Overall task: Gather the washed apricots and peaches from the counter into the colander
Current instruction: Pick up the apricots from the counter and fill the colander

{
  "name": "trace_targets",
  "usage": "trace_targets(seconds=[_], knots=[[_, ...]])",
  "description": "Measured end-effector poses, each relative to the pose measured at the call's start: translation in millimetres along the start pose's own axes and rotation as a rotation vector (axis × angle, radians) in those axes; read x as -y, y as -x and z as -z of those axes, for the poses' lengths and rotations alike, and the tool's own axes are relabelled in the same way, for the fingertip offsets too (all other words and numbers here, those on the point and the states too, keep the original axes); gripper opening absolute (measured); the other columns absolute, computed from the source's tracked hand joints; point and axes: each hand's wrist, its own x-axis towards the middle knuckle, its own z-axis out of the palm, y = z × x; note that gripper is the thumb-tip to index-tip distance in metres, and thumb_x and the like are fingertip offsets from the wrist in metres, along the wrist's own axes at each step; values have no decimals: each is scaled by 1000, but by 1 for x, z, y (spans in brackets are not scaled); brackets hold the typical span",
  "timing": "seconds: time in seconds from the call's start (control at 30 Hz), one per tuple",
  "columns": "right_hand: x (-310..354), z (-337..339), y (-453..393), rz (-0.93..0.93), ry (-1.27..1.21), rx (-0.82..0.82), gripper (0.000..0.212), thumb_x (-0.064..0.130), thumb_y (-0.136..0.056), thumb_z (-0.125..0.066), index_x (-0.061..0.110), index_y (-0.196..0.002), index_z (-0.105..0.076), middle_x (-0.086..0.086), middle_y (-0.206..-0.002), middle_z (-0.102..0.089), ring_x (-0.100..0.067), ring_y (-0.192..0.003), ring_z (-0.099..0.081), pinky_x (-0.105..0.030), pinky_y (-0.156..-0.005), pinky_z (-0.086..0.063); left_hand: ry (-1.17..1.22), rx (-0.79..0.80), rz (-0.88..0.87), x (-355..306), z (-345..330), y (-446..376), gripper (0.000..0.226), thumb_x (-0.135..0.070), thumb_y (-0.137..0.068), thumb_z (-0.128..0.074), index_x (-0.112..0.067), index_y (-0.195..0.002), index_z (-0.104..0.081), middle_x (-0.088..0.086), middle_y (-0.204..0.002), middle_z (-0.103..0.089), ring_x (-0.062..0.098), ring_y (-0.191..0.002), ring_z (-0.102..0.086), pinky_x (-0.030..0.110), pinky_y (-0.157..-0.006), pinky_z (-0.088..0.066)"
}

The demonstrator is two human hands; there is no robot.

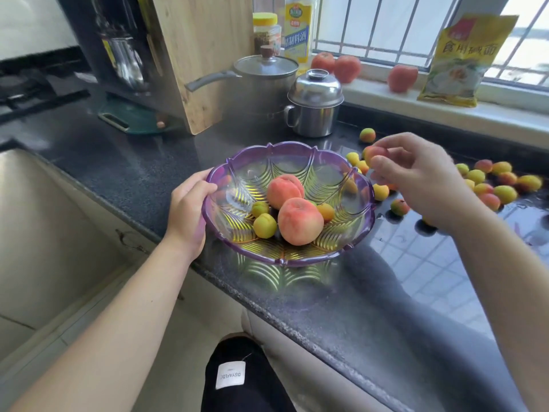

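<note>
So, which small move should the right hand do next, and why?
Probably carry the apricot that the right hand pinches a little leftward over the purple colander and let it go. The left hand grips the rim, two peaches already lie inside, and many apricots remain on the counter.

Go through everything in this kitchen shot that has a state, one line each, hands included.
Left hand: grips the colander rim.
Right hand: pinches an apricot above the counter.
Colander: upright, partly filled with two peaches and a few apricots.
Loose apricots: scattered on the wet counter, not yet gathered.
Saucepan: lid on.
Steel mug: lid on.
Jar: capped.
Yellow packet: leaning upright on the windowsill.
</note>
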Motion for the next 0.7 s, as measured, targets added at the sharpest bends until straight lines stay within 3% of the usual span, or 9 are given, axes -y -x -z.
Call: trace_targets(seconds=[0.07,0.17,0.23,0.3,0.4,0.47,0.7], knots=[[18,-4,-17,54,168,175,19,21,-95,-66,26,-113,-69,11,-102,-70,-13,-90,-70,-33,-82,-57,1,0,-6,1,-1,0,38,-9,-84,-52,-2,-116,-72,-2,-90,-80,13,-90,-75,26,-78,-60],[36,-22,-36,144,408,427,31,22,-97,-61,31,-126,-69,15,-112,-61,-7,-92,-62,-16,-74,-42,-6,6,-5,1,1,1,37,-8,-86,-52,-3,-116,-72,-1,-91,-80,13,-91,-76,27,-77,-60],[39,-36,-44,195,609,544,40,22,-100,-58,31,-139,-60,8,-120,-59,-14,-106,-59,-20,-83,-40,-23,16,-1,0,2,1,38,-13,-83,-53,-5,-115,-73,1,-94,-80,16,-92,-76,28,-77,-61],[39,-47,-50,210,790,570,46,21,-98,-55,29,-143,-53,-1,-128,-60,-24,-112,-56,-31,-89,-47,-37,18,2,-1,1,1,40,-16,-82,-54,-5,-116,-73,1,-95,-80,16,-93,-76,28,-76,-61],[39,-57,-55,300,948,560,27,21,-91,-55,19,-116,-64,-6,-106,-66,-28,-92,-59,-43,-77,-56,-39,12,5,-2,1,1,41,-15,-82,-53,-4,-116,-73,2,-95,-79,16,-92,-76,28,-76,-62],[37,-60,-57,353,983,583,17,20,-89,-58,13,-100,-69,-6,-93,-67,-27,-83,-60,-44,-72,-56,-63,18,1,-2,1,1,38,-15,-84,-53,-7,-114,-74,1,-95,-80,17,-94,-76,29,-77,-62],[30,-69,-60,373,902,593,12,24,-90,-62,23,-94,-73,1,-89,-70,-23,-79,-64,-40,-70,-57,-98,4,5,-5,1,2,33,-10,-92,-51,-7,-115,-74,1,-97,-79,16,-96,-76,30,-80,-63]])
